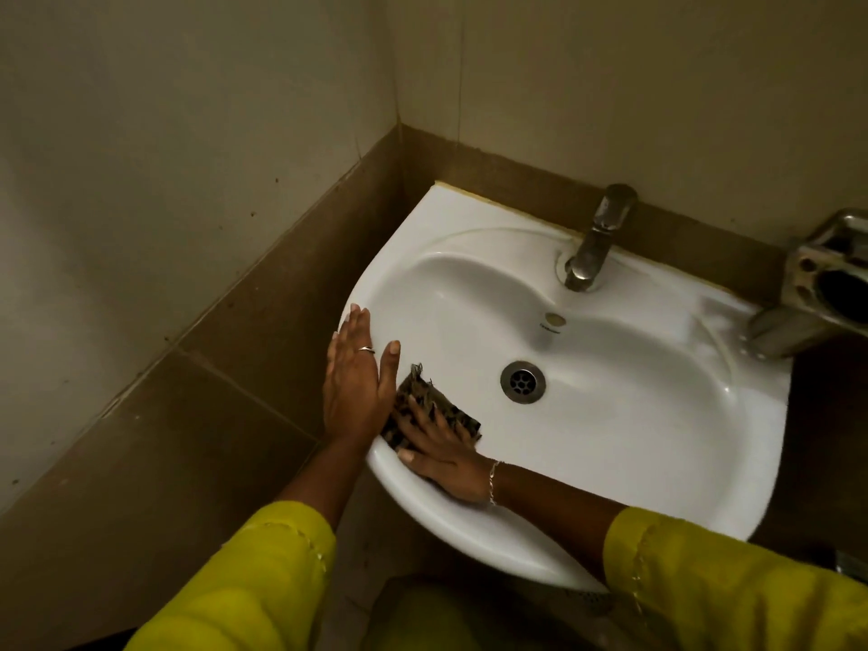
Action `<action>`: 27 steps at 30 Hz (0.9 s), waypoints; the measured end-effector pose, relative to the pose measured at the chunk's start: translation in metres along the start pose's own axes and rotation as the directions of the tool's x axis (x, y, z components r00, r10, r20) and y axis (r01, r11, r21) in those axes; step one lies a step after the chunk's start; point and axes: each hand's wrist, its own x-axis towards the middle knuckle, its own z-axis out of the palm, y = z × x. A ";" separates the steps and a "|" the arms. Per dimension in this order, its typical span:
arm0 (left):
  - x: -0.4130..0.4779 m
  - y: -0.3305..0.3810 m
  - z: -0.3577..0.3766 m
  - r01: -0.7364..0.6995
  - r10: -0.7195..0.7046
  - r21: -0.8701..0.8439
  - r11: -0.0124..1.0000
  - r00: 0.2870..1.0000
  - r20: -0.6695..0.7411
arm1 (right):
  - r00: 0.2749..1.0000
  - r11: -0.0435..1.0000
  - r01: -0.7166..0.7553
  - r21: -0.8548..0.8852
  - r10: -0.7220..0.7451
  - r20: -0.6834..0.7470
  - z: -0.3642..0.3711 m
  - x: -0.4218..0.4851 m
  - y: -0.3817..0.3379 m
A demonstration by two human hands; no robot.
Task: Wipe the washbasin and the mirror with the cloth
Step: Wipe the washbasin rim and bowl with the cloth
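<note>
A white washbasin (634,397) is fixed in the corner of a tiled wall. My right hand (441,453) presses a dark patterned cloth (422,401) flat against the basin's inner left slope, near the front rim. My left hand (357,378) rests on the basin's left rim with fingers straight and together, thumb spread, holding nothing. The drain (523,382) lies just right of the cloth. No mirror is in view.
A metal tap (599,237) stands at the back of the basin. A metal soap holder (831,279) juts from the wall at the right edge. Brown tiled walls close in on the left and behind.
</note>
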 end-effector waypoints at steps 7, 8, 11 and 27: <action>0.001 -0.002 0.002 -0.014 0.011 0.075 0.997 1.000 0.028 | 0.971 0.995 -0.046 -0.092 0.066 0.229 -0.006 -0.055 0.031; 0.002 -0.002 0.002 -0.018 0.015 0.081 0.997 0.999 0.029 | 0.959 0.994 -0.054 -0.099 0.079 0.271 -0.010 -0.063 0.040; 0.002 -0.005 0.003 -0.028 0.025 0.108 0.994 0.999 0.030 | 0.913 0.988 -0.063 -0.141 0.114 0.391 -0.027 -0.085 0.066; 0.003 -0.008 0.006 -0.029 0.025 0.141 0.990 0.999 0.028 | 0.936 0.482 -0.031 -0.876 0.322 0.144 -0.133 -0.086 0.128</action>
